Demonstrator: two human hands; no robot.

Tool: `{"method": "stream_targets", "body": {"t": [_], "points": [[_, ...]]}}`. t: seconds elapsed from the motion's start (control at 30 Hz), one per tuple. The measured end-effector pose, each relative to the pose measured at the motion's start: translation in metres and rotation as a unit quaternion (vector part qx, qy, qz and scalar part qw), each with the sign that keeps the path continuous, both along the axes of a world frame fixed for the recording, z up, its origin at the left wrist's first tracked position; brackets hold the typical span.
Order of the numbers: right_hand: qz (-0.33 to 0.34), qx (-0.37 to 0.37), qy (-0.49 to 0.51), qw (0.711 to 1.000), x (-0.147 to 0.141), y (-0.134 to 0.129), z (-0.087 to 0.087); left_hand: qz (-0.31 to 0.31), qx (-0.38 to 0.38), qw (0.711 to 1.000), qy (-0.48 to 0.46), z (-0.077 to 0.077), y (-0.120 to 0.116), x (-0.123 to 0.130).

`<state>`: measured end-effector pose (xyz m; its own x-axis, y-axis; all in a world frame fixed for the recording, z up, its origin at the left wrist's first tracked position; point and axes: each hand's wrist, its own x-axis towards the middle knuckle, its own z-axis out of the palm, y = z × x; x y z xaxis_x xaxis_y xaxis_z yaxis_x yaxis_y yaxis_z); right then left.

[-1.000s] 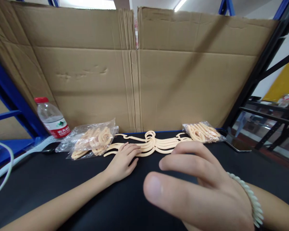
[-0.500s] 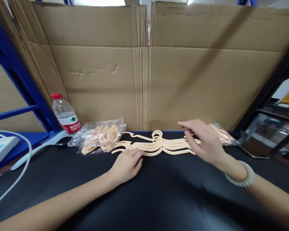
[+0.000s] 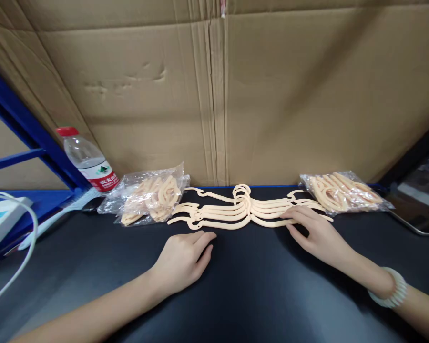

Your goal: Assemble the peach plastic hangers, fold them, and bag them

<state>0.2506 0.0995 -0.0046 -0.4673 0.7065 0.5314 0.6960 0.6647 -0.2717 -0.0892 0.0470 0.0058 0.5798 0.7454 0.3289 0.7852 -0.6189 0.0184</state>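
Several cream plastic hangers lie in an overlapping row on the black table, their hooks bunched at the middle. My left hand rests on the table just in front of their left part, fingers loosely bent and apart, holding nothing. At the right part, my right hand touches the front hanger's arm with its fingertips, thumb apart from the fingers. Clear bags of similar cream pieces lie on both sides, one bag on the left and another bag on the right.
A red-capped water bottle leans at the back left near a pale blue handled item. A white cable curves at the far left. Cardboard stands behind the table. A dark flat object lies at the right.
My right hand has come down onto the right side of the hangers. My left hand has moved off them toward the front. The view has tilted downward, and the right bag now shows fully.
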Motion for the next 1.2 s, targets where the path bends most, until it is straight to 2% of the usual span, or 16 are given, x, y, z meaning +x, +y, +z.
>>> {"method": "stream_targets", "body": {"t": [0.27,0.63,0.87,0.97,1.07,1.2], "points": [[0.009,-0.025,-0.036,0.999,0.003,0.003,-0.006,-0.011,-0.03,0.999,-0.028,0.001,-0.001,-0.002],[0.013,-0.005,-0.029,0.999,0.008,0.01,-0.014,-0.015,-0.077,0.991,-0.113,0.003,-0.01,0.001],[0.058,-0.03,-0.002,0.998,0.0,0.005,-0.006,0.014,-0.104,0.981,-0.165,0.001,-0.01,0.001],[0.06,-0.016,0.013,0.998,-0.003,0.001,-0.002,0.042,-0.147,0.962,-0.226,0.002,-0.011,0.004],[0.052,0.019,0.024,0.998,-0.001,-0.001,-0.001,0.065,-0.193,0.925,-0.322,0.004,-0.013,0.007],[0.017,0.051,0.048,0.997,0.002,0.001,-0.003,0.099,-0.2,0.896,-0.383,0.005,-0.015,0.007]]}}
